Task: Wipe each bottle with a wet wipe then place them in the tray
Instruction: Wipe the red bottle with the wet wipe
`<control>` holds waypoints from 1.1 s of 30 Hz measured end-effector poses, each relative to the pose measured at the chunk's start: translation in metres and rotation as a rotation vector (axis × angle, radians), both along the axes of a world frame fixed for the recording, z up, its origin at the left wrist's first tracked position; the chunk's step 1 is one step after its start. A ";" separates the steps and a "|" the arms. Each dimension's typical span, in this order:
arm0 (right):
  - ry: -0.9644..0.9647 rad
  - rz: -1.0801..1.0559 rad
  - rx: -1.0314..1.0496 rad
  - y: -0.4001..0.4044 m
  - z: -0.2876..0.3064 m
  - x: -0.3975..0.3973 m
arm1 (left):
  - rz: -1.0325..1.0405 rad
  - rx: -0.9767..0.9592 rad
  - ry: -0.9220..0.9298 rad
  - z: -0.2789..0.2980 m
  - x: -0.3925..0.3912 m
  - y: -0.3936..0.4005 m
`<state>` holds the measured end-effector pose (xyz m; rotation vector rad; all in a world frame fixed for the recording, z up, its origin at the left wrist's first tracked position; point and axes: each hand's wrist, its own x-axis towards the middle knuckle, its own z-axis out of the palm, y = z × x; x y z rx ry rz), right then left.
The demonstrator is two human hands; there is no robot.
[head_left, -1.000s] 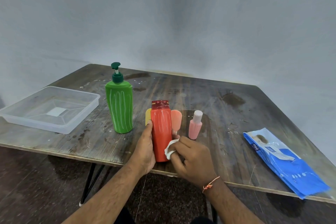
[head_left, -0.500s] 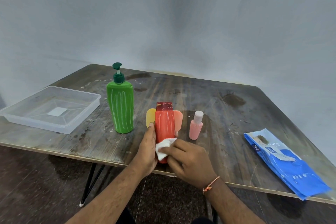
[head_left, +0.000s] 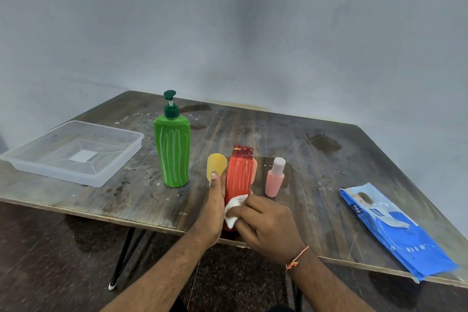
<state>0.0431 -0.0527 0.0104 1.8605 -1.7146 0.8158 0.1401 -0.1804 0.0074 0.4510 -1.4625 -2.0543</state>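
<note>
Nearest the camera, at the front edge of the worktop [head_left: 141, 200], the red bottle [head_left: 239, 175] was held between the two hands. The left hand [head_left: 214, 213] was wrapped round the bottle's left side, its thumb laid up along the body. The right hand [head_left: 266, 225] was closed on a crumpled white wet wipe [head_left: 234, 210], which was pressed against the lower front of the bottle. The bottle was kept roughly upright with its dark red cap uppermost; its base was hidden by the hands, so contact with the worktop could not be told.

Just behind the left thumb a yellow bottle [head_left: 216, 167] was partly seen, and a peach-coloured bottle [head_left: 254, 171] was largely hidden behind the red one. A small pink bottle [head_left: 274, 177] was stood just to the right, apart from the hands. To the left, a tall green pump bottle [head_left: 172, 154] was stood upright. A blue pack of wipes [head_left: 397, 228] was laid near the right edge, well apart. Farther left, the clear plastic tray [head_left: 119, 162] was set on the worktop with no bottle inside
</note>
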 end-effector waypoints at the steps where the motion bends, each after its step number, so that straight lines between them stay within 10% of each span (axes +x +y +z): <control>1: 0.009 -0.025 -0.014 -0.002 0.001 0.000 | 0.013 -0.005 0.006 0.000 0.000 0.000; 33: 0.225 -0.149 -0.043 -0.004 0.027 -0.016 | -0.026 -0.066 -0.040 0.006 0.003 0.005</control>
